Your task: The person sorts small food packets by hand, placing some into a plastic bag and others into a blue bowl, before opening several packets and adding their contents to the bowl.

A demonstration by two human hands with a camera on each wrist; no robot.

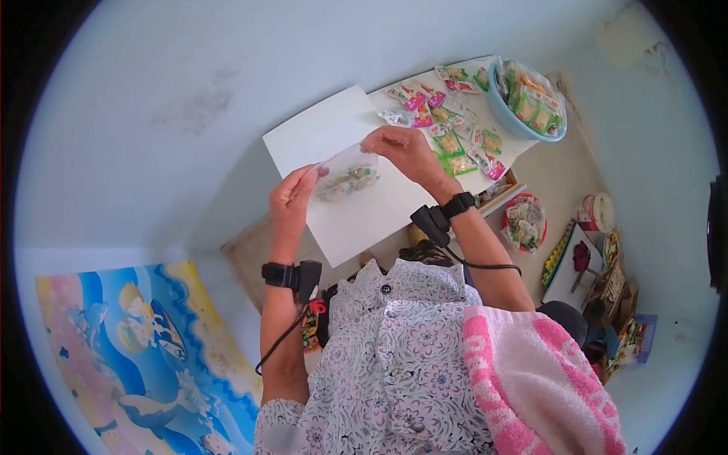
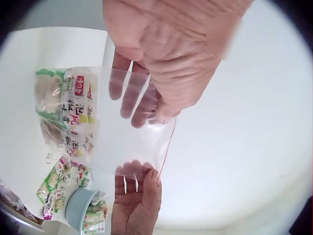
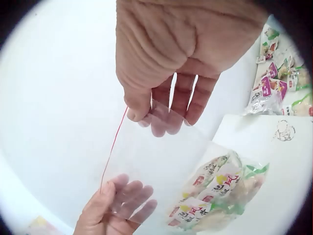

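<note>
A clear zip bag (image 1: 350, 163) with a red line along its top edge hangs between my two hands over the white table (image 1: 345, 227). My left hand (image 1: 290, 203) pinches one top corner, thumb in front and fingers showing through the film. At the opposite corner my right hand (image 1: 408, 155) pinches the same edge. Down in the bag lie small snack packets (image 3: 212, 193) with green edges and red and black print, gathered at the bottom in both wrist views. The bag's mouth looks flat and drawn straight between the thumbs.
Loose snack packets (image 1: 453, 144) in green and pink are spread over the table's far right. Beside them stands a light blue basin (image 1: 497, 102) heaped with packets. Below the table's right side are a red-rimmed basket (image 1: 506, 227) and a white tub (image 1: 603, 212).
</note>
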